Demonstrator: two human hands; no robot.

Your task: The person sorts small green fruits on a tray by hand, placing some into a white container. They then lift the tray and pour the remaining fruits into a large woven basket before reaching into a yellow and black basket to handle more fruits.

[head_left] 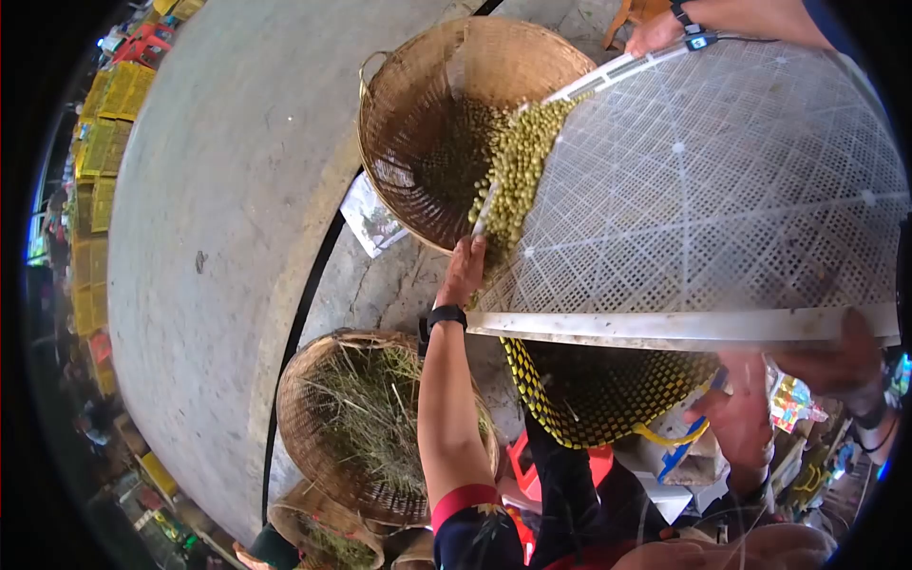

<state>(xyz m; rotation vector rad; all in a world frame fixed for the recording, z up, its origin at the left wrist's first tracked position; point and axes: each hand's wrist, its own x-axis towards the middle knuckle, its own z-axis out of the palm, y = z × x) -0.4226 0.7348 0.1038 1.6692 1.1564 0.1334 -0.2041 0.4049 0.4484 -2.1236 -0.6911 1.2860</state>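
Note:
A big white perforated sieve tray (722,190) is tilted toward a woven basket (399,114). Small green round fruits (518,157) slide off its far corner into the basket. My right hand (845,356) grips the tray's near rim at the right. My left hand (741,418), blurred, reaches up under the same rim. A co-worker's hand (463,271), on a red-sleeved arm with a black wristband, holds the tray corner beside the falling fruits. Another person's hand (655,33), wearing a watch, holds the far corner.
A wide round concrete surface (218,190) fills the left. Below it stands a woven basket of dry stalks (366,427). A yellow-and-black woven basket (598,389) hangs under the tray, beside a red stool (521,465). Yellow crates (104,142) line the far left.

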